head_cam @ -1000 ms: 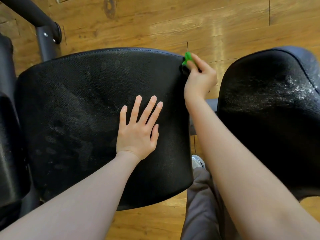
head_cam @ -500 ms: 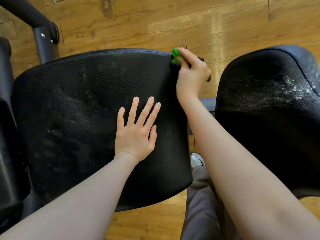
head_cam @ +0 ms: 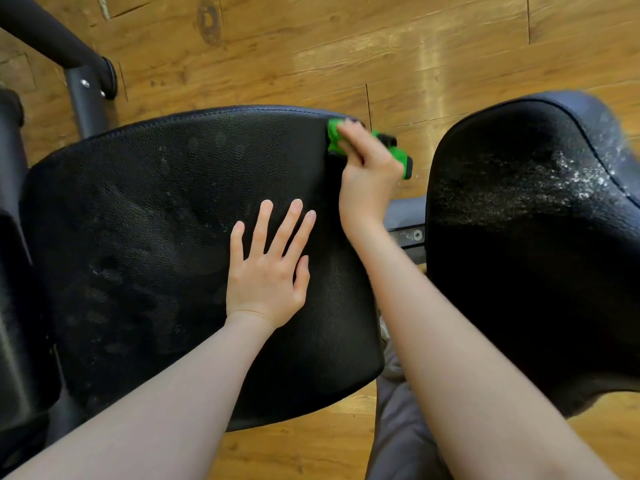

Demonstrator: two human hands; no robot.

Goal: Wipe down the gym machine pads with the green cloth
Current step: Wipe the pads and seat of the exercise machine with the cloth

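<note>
Green cloth [head_cam: 334,133], gripped in our right hand [head_cam: 369,174], rubs the left pad's [head_cam: 156,237] far corner; our left hand [head_cam: 266,271] lies spread on it. The dusty right pad [head_cam: 536,220] looks unwiped.

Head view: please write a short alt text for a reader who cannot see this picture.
A person's right hand grips a green cloth against the far right corner of a black gym pad, while the left hand rests flat on the pad with fingers spread. A second black pad on the right shows white speckles, above a wooden floor.
</note>
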